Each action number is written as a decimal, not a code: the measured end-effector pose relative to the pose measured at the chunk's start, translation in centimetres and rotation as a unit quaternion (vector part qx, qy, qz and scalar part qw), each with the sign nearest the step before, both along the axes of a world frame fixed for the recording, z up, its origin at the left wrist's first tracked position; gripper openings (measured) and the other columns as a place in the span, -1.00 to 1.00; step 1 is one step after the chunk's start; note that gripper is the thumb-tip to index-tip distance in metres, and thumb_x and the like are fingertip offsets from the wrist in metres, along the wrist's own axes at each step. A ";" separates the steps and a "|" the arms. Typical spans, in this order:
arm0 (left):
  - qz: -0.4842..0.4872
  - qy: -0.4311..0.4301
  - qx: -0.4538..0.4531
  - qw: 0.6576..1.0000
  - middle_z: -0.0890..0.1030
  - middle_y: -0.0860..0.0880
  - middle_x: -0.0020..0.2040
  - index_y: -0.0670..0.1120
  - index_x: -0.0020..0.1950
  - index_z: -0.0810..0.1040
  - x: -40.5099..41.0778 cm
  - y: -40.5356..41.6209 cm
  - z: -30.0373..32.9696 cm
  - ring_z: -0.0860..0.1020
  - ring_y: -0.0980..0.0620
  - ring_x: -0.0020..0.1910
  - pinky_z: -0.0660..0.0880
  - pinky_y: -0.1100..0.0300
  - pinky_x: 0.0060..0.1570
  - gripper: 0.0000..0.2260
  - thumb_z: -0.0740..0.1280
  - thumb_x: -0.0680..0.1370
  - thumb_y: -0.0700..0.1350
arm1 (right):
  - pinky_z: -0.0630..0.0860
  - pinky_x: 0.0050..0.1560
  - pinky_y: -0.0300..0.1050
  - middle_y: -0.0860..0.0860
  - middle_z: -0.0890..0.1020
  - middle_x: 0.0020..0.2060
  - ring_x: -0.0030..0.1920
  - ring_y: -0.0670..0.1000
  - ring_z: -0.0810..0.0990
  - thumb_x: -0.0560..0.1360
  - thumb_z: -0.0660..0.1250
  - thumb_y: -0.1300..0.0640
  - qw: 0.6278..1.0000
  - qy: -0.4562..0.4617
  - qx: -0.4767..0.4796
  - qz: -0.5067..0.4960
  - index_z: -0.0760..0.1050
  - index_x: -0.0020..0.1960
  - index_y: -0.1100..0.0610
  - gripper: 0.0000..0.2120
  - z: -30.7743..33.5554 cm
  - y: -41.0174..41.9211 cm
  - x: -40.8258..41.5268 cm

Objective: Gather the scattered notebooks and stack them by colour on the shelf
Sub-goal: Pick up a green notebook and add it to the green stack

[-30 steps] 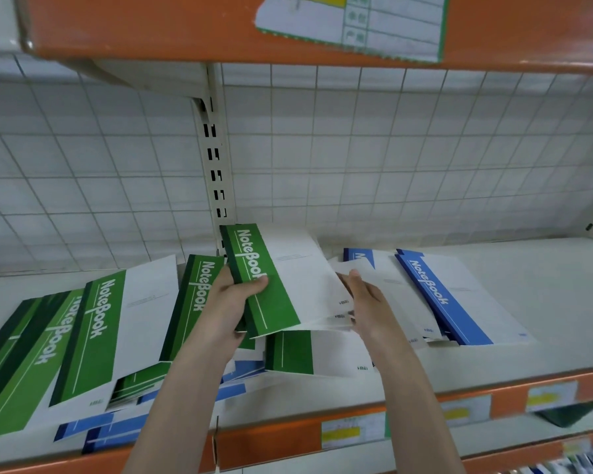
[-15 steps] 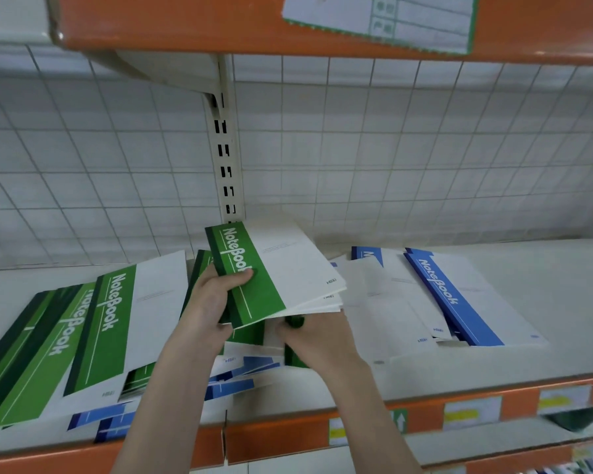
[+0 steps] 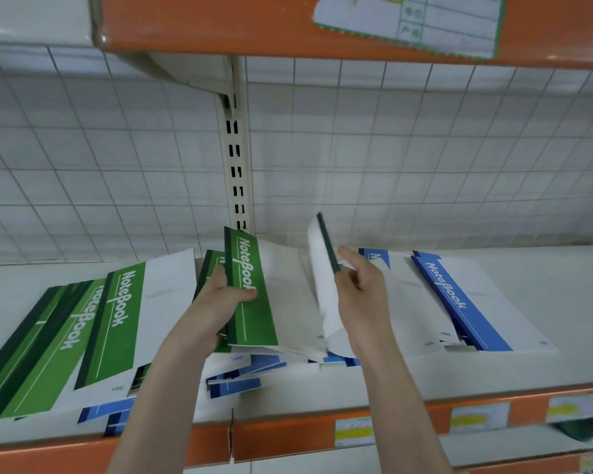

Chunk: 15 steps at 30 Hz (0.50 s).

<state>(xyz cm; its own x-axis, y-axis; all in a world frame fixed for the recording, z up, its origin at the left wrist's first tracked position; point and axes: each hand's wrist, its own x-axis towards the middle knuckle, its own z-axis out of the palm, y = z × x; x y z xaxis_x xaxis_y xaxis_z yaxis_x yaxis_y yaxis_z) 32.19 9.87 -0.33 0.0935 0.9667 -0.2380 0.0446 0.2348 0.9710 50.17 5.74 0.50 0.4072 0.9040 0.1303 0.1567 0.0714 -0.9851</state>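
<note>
Where the shelf (image 3: 545, 302) begins at the far left, a fan of green notebooks (image 3: 65, 336) lies overlapping, spines angled toward the back grid, the topmost showing its white cover and the word NoteBook. Under their near edge, several blue notebooks (image 3: 233, 381) poke out toward the orange shelf lip (image 3: 288, 436). Just to the right, the left hand (image 3: 216, 302) grips a small bundle of green notebooks (image 3: 250, 295) by the spine, thumb laid across the green band and fingers curled beneath, so the bundle is tilted up off the shelf above the blue ones. Behind it rises the slotted upright (image 3: 235, 159) of the shelving, against a white wire grid (image 3: 425, 159). Next comes the right hand (image 3: 360, 292), clasped around the spine end of a single green notebook (image 3: 322, 278) that stands nearly on edge, its white cover blurred and bowed toward the bundle, close beside it; whether the two touch cannot be told. Farther right, a spread of blue notebooks (image 3: 459, 299) lies flat on the shelf, overlapping, the uppermost with its blue band and title facing up. Above, an orange upper shelf edge (image 3: 220, 25) carries a printed label sheet (image 3: 415, 18), and yellow price tags (image 3: 353, 431) run along the lower lip.
</note>
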 end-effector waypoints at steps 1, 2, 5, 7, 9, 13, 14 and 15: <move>-0.003 0.004 0.001 1.000 0.61 -0.03 0.00 -0.02 0.27 0.37 0.5 -0.1 0.0 0.60 -0.01 -0.10 0.49 0.16 -0.27 -0.65 0.33 0.53 -0.26 | 0.30 -0.44 -0.46 -0.07 0.43 -0.39 -0.51 -0.24 0.37 0.53 0.12 0.36 1.000 0.001 0.002 0.020 0.42 0.35 0.12 -0.57 0.2 0.0 -0.7; -0.004 0.007 0.007 1.000 0.61 -0.04 0.04 -0.01 0.25 0.38 0.9 -0.2 -0.1 0.60 0.00 -0.08 0.50 0.15 -0.25 -0.70 0.31 0.55 -0.24 | 0.32 -0.42 -0.46 -0.11 0.47 -0.36 -0.48 -0.25 0.40 0.53 0.12 0.35 0.999 -0.002 0.001 0.044 0.42 0.35 0.11 -0.57 0.2 -0.1 -1.6; 0.006 0.021 0.014 1.000 0.54 -0.07 0.25 -0.03 0.35 0.35 2.1 -0.8 0.2 0.55 -0.06 0.14 0.52 0.01 0.08 -0.64 0.21 0.60 0.08 | 0.37 -0.42 -0.50 -0.28 0.56 -0.35 -0.40 -0.32 0.52 0.57 0.16 0.30 0.992 0.002 -0.007 0.124 0.38 0.34 0.00 -0.61 0.1 -0.6 -4.0; 0.013 0.014 -0.005 1.000 0.54 -0.05 0.22 0.00 0.36 0.34 2.2 -1.0 0.3 0.54 -0.07 0.17 0.52 -0.01 0.09 -0.49 0.17 0.53 0.28 | 0.45 -0.33 -0.47 -0.22 0.59 -0.12 -0.20 -0.28 0.59 0.60 0.16 0.20 0.988 -0.004 -0.024 0.150 0.35 0.33 -0.10 -0.65 -0.5 -0.4 -5.0; 0.010 0.016 0.007 1.000 0.59 -0.03 0.09 0.03 0.24 0.41 2.1 -1.3 0.3 0.59 -0.01 0.02 0.53 0.15 -0.17 -0.65 0.27 0.54 0.16 | 0.51 -0.18 -0.39 -0.17 0.57 -0.04 -0.06 -0.20 0.59 0.62 0.15 0.14 0.987 -0.008 -0.048 0.155 0.36 0.30 -0.15 -0.69 -1.0 -0.1 -5.0; 0.022 0.009 0.015 1.000 0.64 -0.05 -0.02 -0.02 0.13 0.46 1.8 -1.5 0.2 0.62 0.01 -0.10 0.50 0.20 -0.31 -0.77 0.33 0.53 -0.25 | 0.41 -0.14 -0.48 -0.14 0.58 0.08 -0.02 -0.27 0.54 0.60 0.18 0.17 0.988 -0.074 -0.068 0.117 0.41 0.28 -0.04 -0.71 -1.2 0.1 -3.7; 0.028 -0.009 0.013 0.999 0.64 -0.05 -0.04 -0.04 0.14 0.47 1.6 -1.5 0.3 0.62 0.00 -0.11 0.51 0.19 -0.29 -0.76 0.32 0.52 -0.28 | 0.38 -0.06 -0.42 -0.06 0.55 0.19 0.07 -0.18 0.53 0.59 0.18 0.16 0.984 -0.144 -0.070 0.077 0.39 0.33 0.02 -0.68 -1.3 0.3 -3.1; 0.036 -0.027 0.010 0.999 0.65 -0.04 -0.04 -0.06 0.15 0.49 1.4 -1.5 0.5 0.63 -0.01 -0.11 0.52 0.16 -0.27 -0.75 0.31 0.52 -0.29 | 0.35 0.02 -0.32 0.00 0.50 0.26 0.17 -0.06 0.49 0.58 0.20 0.12 0.975 -0.203 -0.079 0.039 0.33 0.39 0.08 -0.62 -1.4 0.4 -2.5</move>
